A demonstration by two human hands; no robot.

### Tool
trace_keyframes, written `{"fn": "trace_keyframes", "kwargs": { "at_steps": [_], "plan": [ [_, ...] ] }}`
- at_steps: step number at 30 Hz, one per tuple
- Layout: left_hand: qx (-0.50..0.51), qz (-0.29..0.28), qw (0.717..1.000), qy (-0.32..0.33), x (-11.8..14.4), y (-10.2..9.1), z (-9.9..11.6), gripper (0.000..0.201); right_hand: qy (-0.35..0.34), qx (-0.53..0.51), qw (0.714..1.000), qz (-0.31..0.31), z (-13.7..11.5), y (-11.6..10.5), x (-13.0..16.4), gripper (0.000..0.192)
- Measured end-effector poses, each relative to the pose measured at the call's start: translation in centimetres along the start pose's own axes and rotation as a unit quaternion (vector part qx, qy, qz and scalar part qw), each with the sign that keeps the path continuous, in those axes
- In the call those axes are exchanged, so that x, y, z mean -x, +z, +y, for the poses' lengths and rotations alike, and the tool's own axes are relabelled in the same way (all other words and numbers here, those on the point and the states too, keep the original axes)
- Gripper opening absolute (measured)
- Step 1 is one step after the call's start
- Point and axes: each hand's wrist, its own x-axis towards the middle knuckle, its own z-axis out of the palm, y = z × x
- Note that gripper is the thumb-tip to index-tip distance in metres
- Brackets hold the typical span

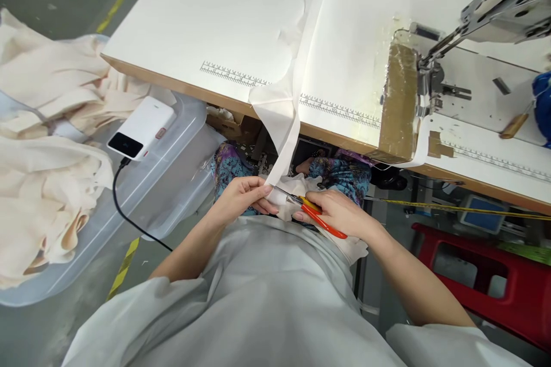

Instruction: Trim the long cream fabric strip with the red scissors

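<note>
My left hand [247, 196] pinches a cream fabric strip [289, 152] that runs down from the table over its front edge to my lap. In my right hand [336, 209] is a pair of thread snips [319, 219] with red and yellow handles. Their blades point left and touch or nearly touch the strip beside my left fingertips; whether they are cutting cannot be made out. More cream fabric [297, 186] lies bunched on my lap under both hands.
A sewing machine [434, 77] stands on the white table [241, 17] at right. At left, a clear plastic bin [181, 143] holds cream fabric pieces [47, 183], with a white power bank [142, 126] and its black cable on top. A red stool [516, 281] is at lower right.
</note>
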Motion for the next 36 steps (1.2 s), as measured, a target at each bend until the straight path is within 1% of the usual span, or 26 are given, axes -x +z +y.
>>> {"fn": "trace_keyframes", "kwargs": {
  "at_steps": [8,12,16,19,26,33,36],
  "plan": [
    [-0.003,-0.002,1.000,-0.011,-0.1,0.0,0.0,0.041,0.001,-0.013,1.000,0.028,0.1,0.7,0.0,0.059],
    [-0.002,0.003,1.000,-0.016,-0.1,0.0,0.2,0.041,0.013,0.034,0.999,0.022,-0.1,0.6,-0.1,0.058],
    [0.002,-0.010,1.000,-0.016,0.0,0.0,0.3,0.040,0.018,0.087,0.996,0.016,-0.6,0.3,-0.5,0.055],
    [0.001,-0.012,1.000,-0.013,0.1,-0.1,0.3,0.039,0.018,0.097,0.995,0.020,-0.9,0.3,-0.9,0.054],
    [-0.001,-0.016,1.000,-0.021,0.1,-0.3,0.4,0.039,0.020,0.053,0.998,0.038,-0.4,0.9,-1.0,0.054],
    [-0.010,-0.007,1.000,-0.023,0.0,-0.2,0.4,0.039,-0.012,-0.060,0.998,0.022,0.1,0.6,-1.1,0.057],
    [-0.023,-0.014,0.999,-0.029,0.0,-0.3,0.2,0.040,-0.011,-0.069,0.997,0.015,0.3,0.4,-1.0,0.056]
  ]
}}
